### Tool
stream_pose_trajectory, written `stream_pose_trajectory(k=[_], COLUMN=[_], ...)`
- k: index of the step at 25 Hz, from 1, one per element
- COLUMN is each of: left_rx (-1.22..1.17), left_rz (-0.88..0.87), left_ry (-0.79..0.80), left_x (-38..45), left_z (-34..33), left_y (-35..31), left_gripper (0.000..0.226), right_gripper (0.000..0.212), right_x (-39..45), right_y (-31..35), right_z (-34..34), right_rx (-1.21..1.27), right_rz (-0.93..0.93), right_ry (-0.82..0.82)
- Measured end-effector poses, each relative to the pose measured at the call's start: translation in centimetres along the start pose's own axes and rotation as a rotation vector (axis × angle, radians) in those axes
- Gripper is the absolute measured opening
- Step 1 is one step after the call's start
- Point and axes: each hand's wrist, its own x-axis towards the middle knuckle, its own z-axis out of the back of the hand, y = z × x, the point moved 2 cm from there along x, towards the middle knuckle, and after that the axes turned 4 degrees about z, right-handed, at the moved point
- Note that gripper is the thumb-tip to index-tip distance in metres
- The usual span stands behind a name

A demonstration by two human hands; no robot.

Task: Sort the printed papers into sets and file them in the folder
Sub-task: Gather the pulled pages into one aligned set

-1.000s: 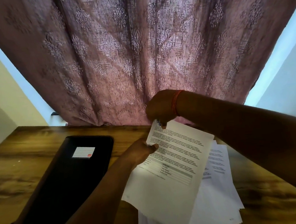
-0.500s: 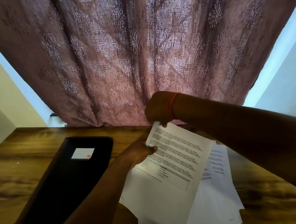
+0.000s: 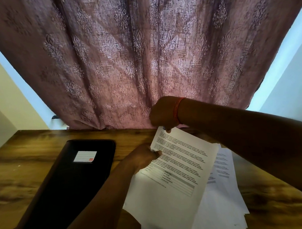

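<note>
Both hands pinch the printed sheet point(image 3: 178, 167): right hand point(image 3: 161, 114) its top, left hand point(image 3: 144, 157) its side

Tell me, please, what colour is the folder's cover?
Black, with a white label; the folder shows in the head view.

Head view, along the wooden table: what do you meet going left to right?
Closed black folder with a white label → left hand → held printed sheet → loose white printed papers beneath.
</note>
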Motion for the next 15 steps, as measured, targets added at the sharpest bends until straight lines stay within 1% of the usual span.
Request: stream_pose_trajectory(k=[2, 5, 6, 10, 13, 15], left_rx=[-0.007, 0.012, 0.019, 0.04, 0.039, 0.004], left_rz=[-0.001, 0.0, 0.002, 0.012, 0.017, 0.023], left_ry=[0.003, -0.027, -0.03, -0.017, -0.018, -0.037], left_x=[0.1, 0.1, 0.2, 0.3, 0.7, 1.1], left_z=[0.0, 0.0, 0.0, -0.4, -0.6, -0.4], left_y=[0.1, 0.1, 0.2, 0.7, 1.0, 1.4], left_gripper=[0.028, 0.033, 0.033, 0.03, 0.025, 0.025], right_gripper=[0.037, 0.03, 0.03, 0.03, 0.033, 0.038], right_x=[-0.1, 0.0, 0.2, -0.1, -0.2, -0.3], right_y=[0.2, 0.6, 0.7, 0.8, 1.1, 0.8], right_z=[-0.2, -0.7, -1.0, -2.3, -3.2, -4.3], right_rx=[-0.007, 0.009, 0.034, 0.113, 0.189, 0.284], right_rz=[-0.007, -0.016, -0.013, 0.001, -0.035, -0.11], right_ry=[-0.008, -0.11, -0.124, -0.081, -0.145, -0.192])
